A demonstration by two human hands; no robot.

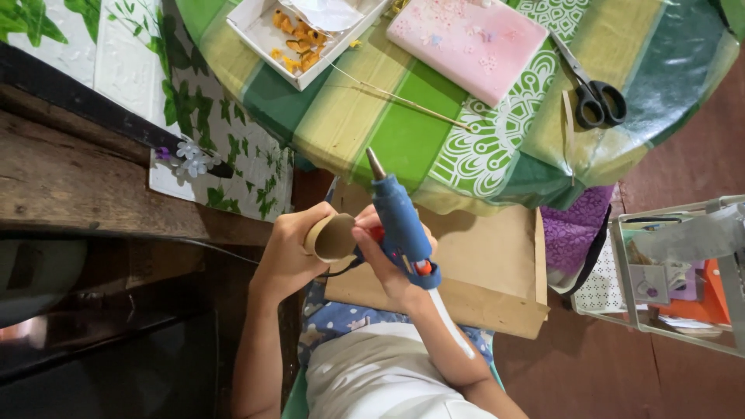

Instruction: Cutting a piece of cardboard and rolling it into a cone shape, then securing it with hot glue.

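My left hand [285, 250] grips a short cardboard tube [332, 237], its open end turned toward me. My right hand [388, 264] holds a blue glue gun [400, 223] with its metal nozzle pointing up toward the table edge and a white glue stick sticking out at the back. A finger rests on the red trigger. Both hands are close together over a flat brown cardboard sheet [481, 271] on my lap.
A round table with a green patterned cloth [403, 132] stands ahead. On it are a white box of orange pieces [299, 35], a pink pad [469, 43], black scissors [594, 97] and thin sticks [403, 99]. A metal rack [683, 271] stands at right, a wooden bench [70, 178] at left.
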